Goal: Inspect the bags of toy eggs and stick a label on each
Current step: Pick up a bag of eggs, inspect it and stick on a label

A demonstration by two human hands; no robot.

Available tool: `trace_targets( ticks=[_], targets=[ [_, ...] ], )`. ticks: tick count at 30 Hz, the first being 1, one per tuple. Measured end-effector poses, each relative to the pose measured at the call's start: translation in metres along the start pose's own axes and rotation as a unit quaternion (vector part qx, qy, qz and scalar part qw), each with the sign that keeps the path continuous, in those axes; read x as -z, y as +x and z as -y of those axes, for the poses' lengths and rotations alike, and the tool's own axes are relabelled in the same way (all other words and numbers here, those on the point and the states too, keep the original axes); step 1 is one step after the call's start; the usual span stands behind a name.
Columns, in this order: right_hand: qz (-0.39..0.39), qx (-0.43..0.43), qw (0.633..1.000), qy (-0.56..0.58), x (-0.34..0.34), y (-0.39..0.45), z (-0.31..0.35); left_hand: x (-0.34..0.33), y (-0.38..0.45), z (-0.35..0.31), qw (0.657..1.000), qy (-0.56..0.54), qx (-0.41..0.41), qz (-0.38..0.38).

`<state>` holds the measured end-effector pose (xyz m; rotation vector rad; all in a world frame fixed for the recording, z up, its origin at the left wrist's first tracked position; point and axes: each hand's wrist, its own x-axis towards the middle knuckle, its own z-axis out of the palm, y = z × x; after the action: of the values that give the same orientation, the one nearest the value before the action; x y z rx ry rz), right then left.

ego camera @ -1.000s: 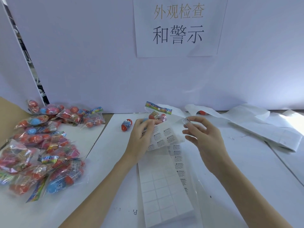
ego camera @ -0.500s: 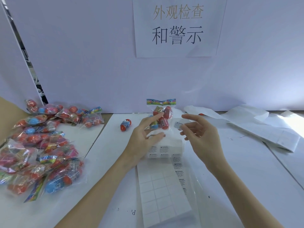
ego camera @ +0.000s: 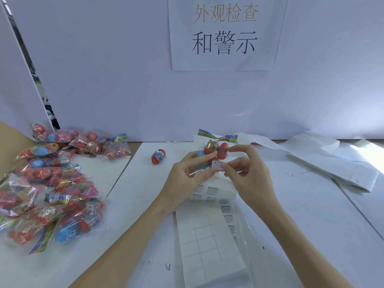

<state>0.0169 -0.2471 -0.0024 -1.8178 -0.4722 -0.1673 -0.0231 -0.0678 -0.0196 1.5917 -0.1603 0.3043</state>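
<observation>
Two hands on one bag of eggs [ego camera: 214, 151]: left hand [ego camera: 187, 175] grips it, right hand [ego camera: 243, 169] pinches the label [ego camera: 217, 164] on; label text unreadable.

Red and blue toy eggs [ego camera: 214, 151] in clear bag; white warning label [ego camera: 217, 164], black print; loose egg [ego camera: 158, 156] red.

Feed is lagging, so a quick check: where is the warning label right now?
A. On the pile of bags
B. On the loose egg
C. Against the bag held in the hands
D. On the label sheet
C: the label lies on the front of the bag that the left hand holds up, with the right hand pressing it there by the fingertips.
</observation>
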Motion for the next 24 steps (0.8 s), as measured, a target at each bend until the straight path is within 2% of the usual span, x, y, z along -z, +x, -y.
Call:
trace_targets(
  ticks=[14, 18, 21, 24],
  targets=[
    [0.014, 0.008, 1.0, -0.023, -0.006, -0.003, -0.002, -0.007, 0.002, 0.005, 0.997, -0.01, -0.004, -0.082],
    [0.002, -0.027, 0.998, -0.064, -0.004, -0.003, -0.006, -0.003, 0.004, 0.001, 0.991, -0.067, 0.011, -0.116],
    [-0.003, -0.055, 0.998, -0.009, -0.002, -0.002, -0.001, 0.002, 0.005, -0.003, 0.991, -0.078, 0.009, -0.111],
    [0.026, -0.093, 0.993, 0.066, -0.003, -0.001, 0.005, -0.001, 0.003, -0.005, 0.994, -0.061, -0.006, -0.086]
  ],
)
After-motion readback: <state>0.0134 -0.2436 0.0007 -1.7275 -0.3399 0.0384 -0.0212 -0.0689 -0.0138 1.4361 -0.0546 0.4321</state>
